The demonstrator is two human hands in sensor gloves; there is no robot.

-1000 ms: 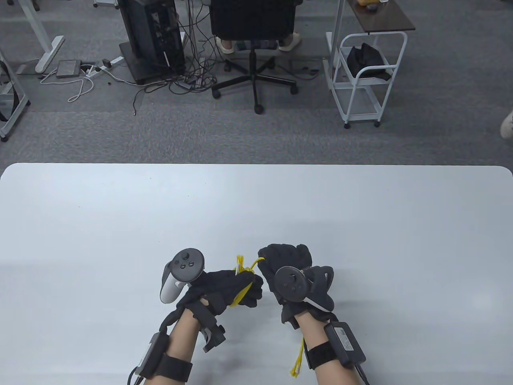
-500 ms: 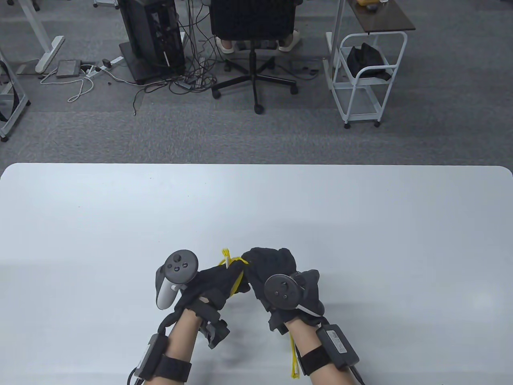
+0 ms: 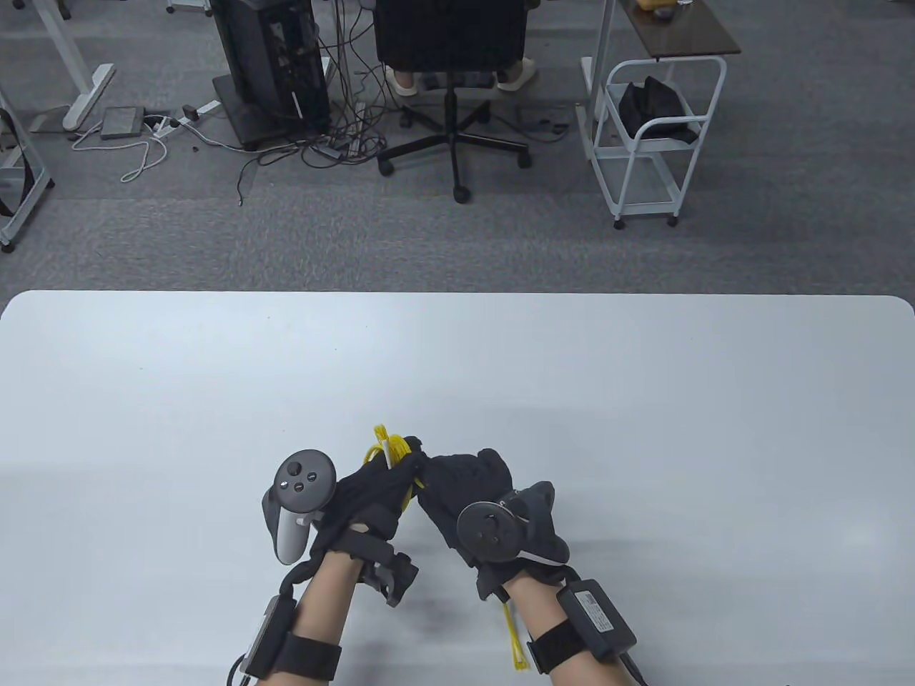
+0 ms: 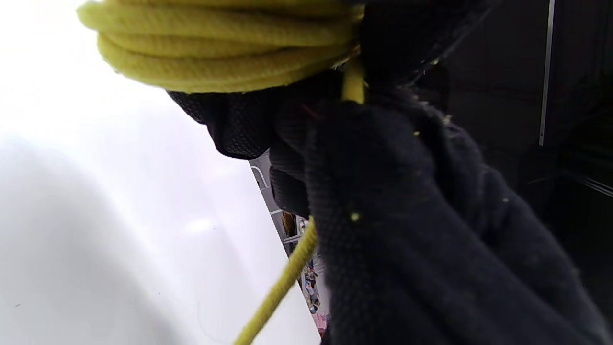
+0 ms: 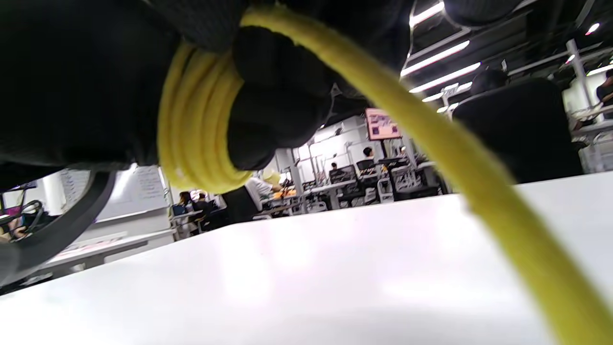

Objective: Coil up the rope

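A thin yellow rope (image 3: 389, 449) is wound in several loops around my left hand (image 3: 382, 486), which holds the coil above the table's near middle. The loops show close up in the left wrist view (image 4: 220, 48) and the right wrist view (image 5: 196, 139). My right hand (image 3: 468, 486) is pressed against the left one and grips the running strand (image 5: 431, 139). The rope's loose tail (image 3: 516, 639) hangs below my right wrist. The fingertips of both hands are hidden where the hands meet.
The white table (image 3: 643, 400) spreads wide on all sides of the hands. Beyond its far edge stand an office chair (image 3: 452, 78), a computer tower (image 3: 268, 64) with floor cables, and a white wheeled cart (image 3: 650, 143).
Both hands have shifted left and come together. The right hand has closed the gap to the left, and the loose tail under the right wrist has been drawn shorter.
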